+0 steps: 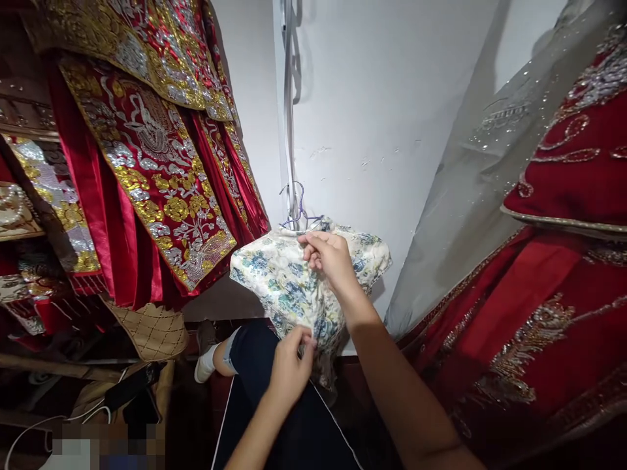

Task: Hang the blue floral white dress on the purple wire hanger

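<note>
While the floral garment (294,287) hangs on its wire hanger (298,212) against the white wall (372,111), the right hand (329,256) pinches the fabric at the collar, fingers clenched on cloth. Lower down, the left hand (289,369) grips the hem. Red embroidered robes (151,163) hang left, another red gown (548,313) right.
</note>
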Demonstrator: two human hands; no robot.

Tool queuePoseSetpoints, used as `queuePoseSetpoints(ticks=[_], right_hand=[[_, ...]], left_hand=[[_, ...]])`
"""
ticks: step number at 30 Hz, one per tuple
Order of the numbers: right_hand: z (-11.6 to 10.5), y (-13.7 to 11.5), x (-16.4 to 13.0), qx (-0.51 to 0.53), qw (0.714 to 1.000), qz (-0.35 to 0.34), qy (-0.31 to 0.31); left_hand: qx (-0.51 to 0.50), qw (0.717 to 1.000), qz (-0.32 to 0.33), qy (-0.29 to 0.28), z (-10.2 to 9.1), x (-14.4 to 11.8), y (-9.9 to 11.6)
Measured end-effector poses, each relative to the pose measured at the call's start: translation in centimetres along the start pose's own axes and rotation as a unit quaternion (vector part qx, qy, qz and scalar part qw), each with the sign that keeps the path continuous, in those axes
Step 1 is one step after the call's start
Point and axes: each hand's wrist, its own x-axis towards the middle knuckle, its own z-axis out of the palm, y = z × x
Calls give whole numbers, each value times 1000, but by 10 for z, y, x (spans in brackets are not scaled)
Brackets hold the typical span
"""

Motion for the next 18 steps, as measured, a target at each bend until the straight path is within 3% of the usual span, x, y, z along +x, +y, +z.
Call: queuePoseSetpoints(ticks=[5,7,10,14,18], right_hand=[[1,3,-41,-31,999,-19,-2],[1,0,-49,-33,999,-22,-2],[-1,-4,-45,-52,997,-49,-2],[-12,16,-31,-117,991,-65,29],[-29,58,-49,-125,990,9,60]], left_hand=[[24,987,132,88,-60,87,64],[74,979,177,64,-71,113,86],[143,963,226,34,-75,131,107],[154,951,250,100,-78,136,113],[14,937,186,296,-113,145,86]])
